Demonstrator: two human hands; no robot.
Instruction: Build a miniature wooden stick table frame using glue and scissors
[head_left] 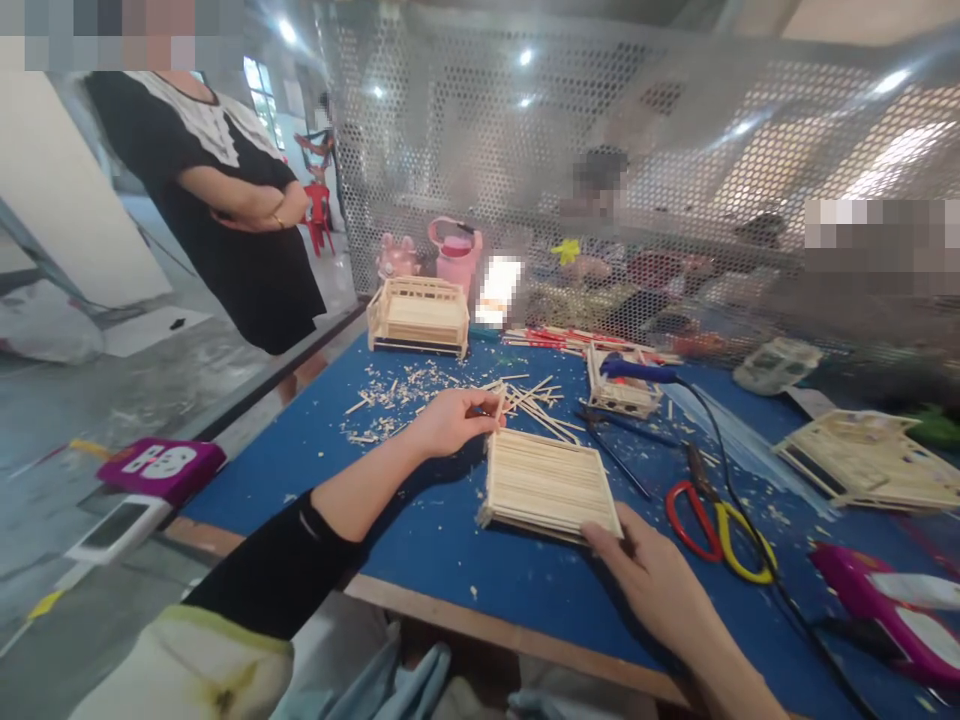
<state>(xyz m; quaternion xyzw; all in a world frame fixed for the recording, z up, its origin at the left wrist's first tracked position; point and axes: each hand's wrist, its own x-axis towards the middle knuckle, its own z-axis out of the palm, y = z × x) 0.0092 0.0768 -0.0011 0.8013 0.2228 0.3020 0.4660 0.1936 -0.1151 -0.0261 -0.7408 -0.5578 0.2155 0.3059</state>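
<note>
A small panel of side-by-side wooden sticks (pixel 551 478) is tilted above the blue tabletop in front of me. My right hand (pixel 637 560) grips its near right corner, thumb on top and fingers underneath. At the far left corner, my left hand (pixel 461 420) pinches a short wooden stick (pixel 499 405) that stands up from the panel's edge. Whether that stick is fixed to the panel, I cannot tell. Behind my left hand lie loose sticks (pixel 536 400) and scattered stick offcuts (pixel 405 390).
A stick-built bench (pixel 418 315) stands at the back left by a pink bottle (pixel 456 262). A blue-handled tool (pixel 637 370) with a cord rests on a small stick frame (pixel 624 395). Scissors (pixel 720 530) lie right. A person (pixel 217 210) stands beyond the table; perforated metal (pixel 480 150) borders the back.
</note>
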